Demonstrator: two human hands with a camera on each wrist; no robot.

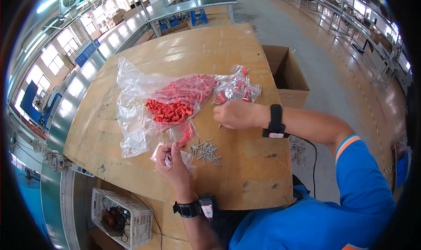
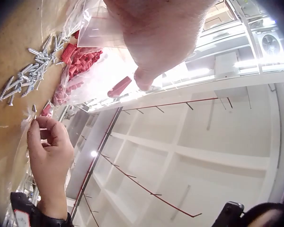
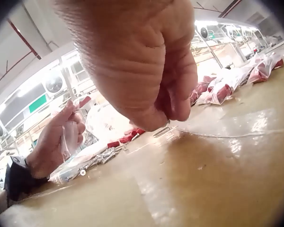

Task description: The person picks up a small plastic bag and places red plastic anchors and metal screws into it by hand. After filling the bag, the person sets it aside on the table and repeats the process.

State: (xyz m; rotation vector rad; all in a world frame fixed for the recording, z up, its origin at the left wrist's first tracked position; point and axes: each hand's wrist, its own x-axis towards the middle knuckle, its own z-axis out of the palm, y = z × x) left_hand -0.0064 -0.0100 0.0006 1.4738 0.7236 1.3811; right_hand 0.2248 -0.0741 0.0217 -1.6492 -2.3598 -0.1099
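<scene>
My left hand point(image 1: 174, 164) has its fingers curled round a small clear plastic bag point(image 3: 70, 139); a red plug point(image 2: 119, 88) shows by its fingertips in the left wrist view. Just right of it on the table lies a loose pile of silver screws point(image 1: 205, 151). Beyond them, red plugs point(image 1: 169, 111) spill from a large clear bag point(image 1: 131, 85). My right hand point(image 1: 239, 114) is low over the table, thumb and fingers pinching a small thin piece, seemingly a screw, mostly hidden by the fingers. Filled small bags point(image 1: 237, 87) with red plugs lie just beyond that hand.
The wooden table point(image 1: 245, 175) has its right edge beside an open cardboard box point(image 1: 287, 74). A white plastic crate point(image 1: 142, 226) with cables stands below the near left edge. A long green-topped bench point(image 1: 57, 140) runs along the left.
</scene>
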